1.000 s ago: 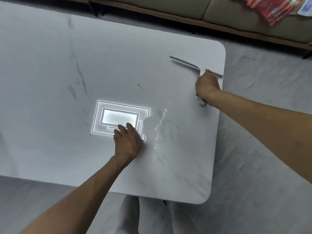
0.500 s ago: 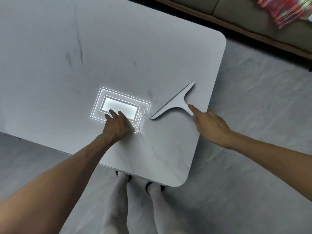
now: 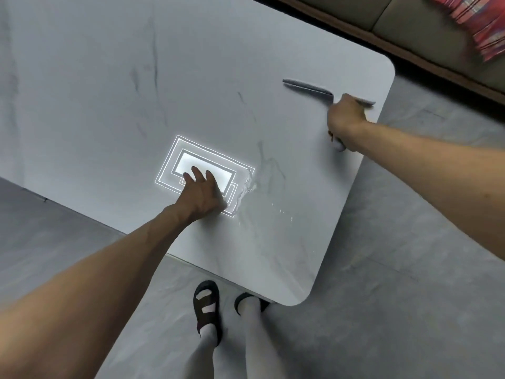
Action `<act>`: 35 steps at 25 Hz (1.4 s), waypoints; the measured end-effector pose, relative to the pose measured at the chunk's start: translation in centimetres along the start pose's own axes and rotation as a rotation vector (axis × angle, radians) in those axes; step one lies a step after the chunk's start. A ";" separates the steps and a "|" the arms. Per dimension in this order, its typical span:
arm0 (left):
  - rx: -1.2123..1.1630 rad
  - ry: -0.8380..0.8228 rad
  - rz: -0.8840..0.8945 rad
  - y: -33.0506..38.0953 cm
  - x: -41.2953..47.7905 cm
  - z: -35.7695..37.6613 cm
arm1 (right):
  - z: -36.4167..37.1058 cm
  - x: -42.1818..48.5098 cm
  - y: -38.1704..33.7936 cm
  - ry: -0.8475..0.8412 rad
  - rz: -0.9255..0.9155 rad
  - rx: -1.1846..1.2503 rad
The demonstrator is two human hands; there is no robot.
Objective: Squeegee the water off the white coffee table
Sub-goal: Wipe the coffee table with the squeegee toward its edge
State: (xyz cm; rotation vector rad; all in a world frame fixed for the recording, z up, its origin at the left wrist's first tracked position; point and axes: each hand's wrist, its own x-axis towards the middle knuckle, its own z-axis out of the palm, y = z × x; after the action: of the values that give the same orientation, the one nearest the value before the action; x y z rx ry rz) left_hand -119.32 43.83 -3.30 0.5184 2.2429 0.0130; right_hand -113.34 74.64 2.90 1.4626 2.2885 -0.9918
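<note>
**Squeegee back at the far corner, puddle not yet cleared**

The right hand [image 3: 345, 119] is fisted round the handle of the squeegee [image 3: 306, 87], whose blade now sits near the far right corner of the table [image 3: 109, 77]. Half a second ago it lay beside the water [image 3: 246, 188]. The left hand [image 3: 203, 194] rests flat, fingers spread, beside that puddle. A fresh pull looks likely.

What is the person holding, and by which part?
The right hand grips a grey squeegee by its handle, fingers wrapped round it. The left hand holds nothing; it rests on the white coffee table.
</note>
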 end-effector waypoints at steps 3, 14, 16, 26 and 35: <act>-0.141 0.182 0.092 -1.6 -0.9 0.6 | 4.7 -2.2 -2.2 0.005 -0.046 -0.051; -0.148 0.208 0.214 -7.2 -6.5 2.6 | 8.0 -16.8 9.9 -0.176 -0.484 -0.547; -0.148 0.147 0.204 -7.8 -6.9 2.6 | 6.4 -17.7 11.1 -0.170 -0.462 -0.622; -0.486 0.258 -0.079 -13.6 -9.1 1.7 | 10.1 -21.9 3.3 -0.297 -0.781 -0.715; -0.208 0.361 0.074 -11.0 -10.5 5.8 | 15.5 -21.4 6.6 -0.431 -0.857 -0.708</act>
State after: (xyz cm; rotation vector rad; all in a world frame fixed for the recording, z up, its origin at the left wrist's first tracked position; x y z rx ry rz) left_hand -112.96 28.92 -1.60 0.5171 2.5320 0.4031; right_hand -99.81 51.11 0.31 -0.0329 2.5056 -0.4583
